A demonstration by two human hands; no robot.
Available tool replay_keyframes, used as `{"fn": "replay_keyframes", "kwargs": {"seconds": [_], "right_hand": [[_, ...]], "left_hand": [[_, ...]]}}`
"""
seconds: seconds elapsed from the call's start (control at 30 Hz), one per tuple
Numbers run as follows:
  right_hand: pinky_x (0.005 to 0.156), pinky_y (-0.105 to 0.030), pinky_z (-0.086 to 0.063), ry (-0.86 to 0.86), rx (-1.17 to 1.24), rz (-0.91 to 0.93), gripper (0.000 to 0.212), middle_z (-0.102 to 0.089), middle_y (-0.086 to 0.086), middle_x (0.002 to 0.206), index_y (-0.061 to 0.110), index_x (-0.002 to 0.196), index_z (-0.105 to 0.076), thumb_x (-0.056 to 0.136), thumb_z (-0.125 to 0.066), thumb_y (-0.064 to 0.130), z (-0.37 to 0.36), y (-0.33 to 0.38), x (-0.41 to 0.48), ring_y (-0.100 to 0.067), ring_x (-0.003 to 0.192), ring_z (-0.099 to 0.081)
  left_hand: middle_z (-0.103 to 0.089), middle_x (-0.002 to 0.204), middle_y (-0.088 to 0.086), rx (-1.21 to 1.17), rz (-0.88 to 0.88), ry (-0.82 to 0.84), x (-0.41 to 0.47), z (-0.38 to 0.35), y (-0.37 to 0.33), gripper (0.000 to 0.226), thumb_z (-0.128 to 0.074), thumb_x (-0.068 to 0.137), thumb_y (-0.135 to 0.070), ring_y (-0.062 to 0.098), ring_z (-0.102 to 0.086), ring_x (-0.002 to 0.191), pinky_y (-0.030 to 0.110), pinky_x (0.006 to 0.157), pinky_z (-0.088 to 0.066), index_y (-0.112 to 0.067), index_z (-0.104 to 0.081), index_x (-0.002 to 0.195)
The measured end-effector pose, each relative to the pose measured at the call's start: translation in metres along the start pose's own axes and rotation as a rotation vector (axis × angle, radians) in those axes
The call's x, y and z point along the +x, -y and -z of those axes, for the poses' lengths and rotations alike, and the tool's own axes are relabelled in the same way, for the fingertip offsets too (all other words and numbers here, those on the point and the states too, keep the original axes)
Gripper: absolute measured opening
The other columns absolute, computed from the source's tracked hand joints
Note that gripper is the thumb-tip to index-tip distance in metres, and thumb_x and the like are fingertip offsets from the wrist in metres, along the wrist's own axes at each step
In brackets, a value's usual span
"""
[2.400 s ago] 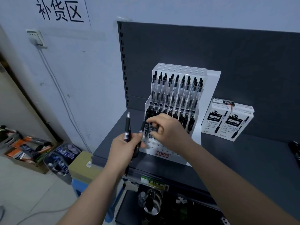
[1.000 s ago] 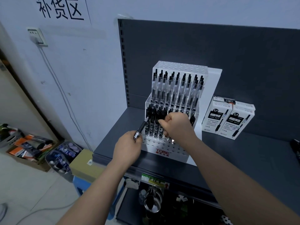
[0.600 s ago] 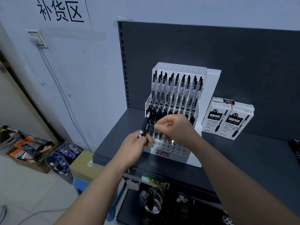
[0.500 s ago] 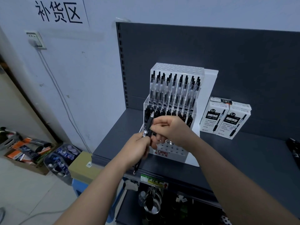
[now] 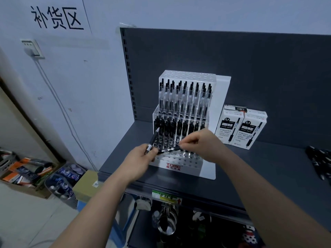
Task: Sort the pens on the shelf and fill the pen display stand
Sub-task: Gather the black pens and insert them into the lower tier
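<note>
Shelf [image 5: 268, 169] open front-right — display stand [image 5: 221, 104] and pen boxes [image 5: 241, 127] crowd the back, wall [image 5: 89, 86] left

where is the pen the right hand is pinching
In the head view, the pen lies nearly level in front of the pen display stand's lower rows, between the right hand pinching one end and the left hand, which grips another pen.
</note>
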State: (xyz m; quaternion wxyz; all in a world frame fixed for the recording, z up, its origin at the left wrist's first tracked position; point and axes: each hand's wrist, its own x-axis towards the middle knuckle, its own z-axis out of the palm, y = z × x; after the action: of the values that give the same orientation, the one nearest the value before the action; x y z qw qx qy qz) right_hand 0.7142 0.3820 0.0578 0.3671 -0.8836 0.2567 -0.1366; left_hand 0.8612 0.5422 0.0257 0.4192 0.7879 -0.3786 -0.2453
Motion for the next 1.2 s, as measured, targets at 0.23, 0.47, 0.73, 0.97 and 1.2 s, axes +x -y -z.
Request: {"fn": "replay_keyframes", "kwargs": {"seconds": [0.23,0.47,0.73,0.97,1.2], "right_hand": [[0.061,-0.015,-0.043,0.142,-0.206,0.136,0.012,-0.061,0.011,0.071,0.017,0.093,-0.076,0.081,-0.074,0.018,-0.022,0.011,0.003,0.001,0.060,-0.051],[0.063,-0.031,-0.052,0.052,0.034,-0.025,0.012,-0.055,0.003,0.068,0.015,0.097,-0.061,0.087,-0.065,0.007,-0.010,-0.001,-0.001,-0.012,0.061,-0.054],[0.059,-0.041,-0.052,-0.182,0.262,-0.012,0.029,-0.069,-0.010,0.079,0.004,0.087,-0.058,0.100,-0.047,0.027,0.001,0.007,0.007,-0.019,0.059,-0.063],[0.062,-0.037,-0.056,-0.352,0.103,0.082,0.024,-0.067,-0.016,0.073,-0.002,0.084,-0.059,0.097,-0.054,0.017,-0.009,0.008,0.013,0.003,0.064,-0.065],[0.055,-0.032,-0.050,-0.238,-0.105,-0.011,0.032,-0.057,-0.004,0.064,0.014,0.067,-0.041,0.097,-0.053,0.017,-0.026,0.002,0.027,-0.013,0.071,-0.071]], "left_hand": [[-0.068,0.079,-0.007,-0.032,-0.132,-0.018,0.003,-0.011,-0.014,0.010,-0.071,0.085,-0.025,0.001,-0.058,0.067,0.008,0.059,-0.042,-0.021,-0.069,0.094],[-0.053,0.060,-0.005,0.037,-0.047,-0.267,0.006,-0.002,-0.006,0.028,-0.049,0.097,-0.031,0.013,-0.047,0.055,0.028,0.051,-0.034,-0.013,-0.063,0.081],[-0.054,0.112,0.006,0.480,-0.060,-0.201,0.013,-0.018,0.013,0.027,-0.041,0.099,-0.037,0.030,-0.058,0.089,0.032,0.069,-0.041,-0.015,-0.057,0.103],[-0.049,0.135,-0.005,0.616,-0.088,-0.168,0.012,-0.021,0.012,0.036,-0.036,0.100,-0.040,0.026,-0.061,0.103,0.033,0.078,-0.047,-0.019,-0.054,0.123],[-0.050,0.136,-0.004,0.607,-0.075,-0.168,0.010,-0.018,0.012,0.038,-0.037,0.100,-0.040,0.024,-0.059,0.107,0.032,0.078,-0.045,-0.021,-0.051,0.129]]}}
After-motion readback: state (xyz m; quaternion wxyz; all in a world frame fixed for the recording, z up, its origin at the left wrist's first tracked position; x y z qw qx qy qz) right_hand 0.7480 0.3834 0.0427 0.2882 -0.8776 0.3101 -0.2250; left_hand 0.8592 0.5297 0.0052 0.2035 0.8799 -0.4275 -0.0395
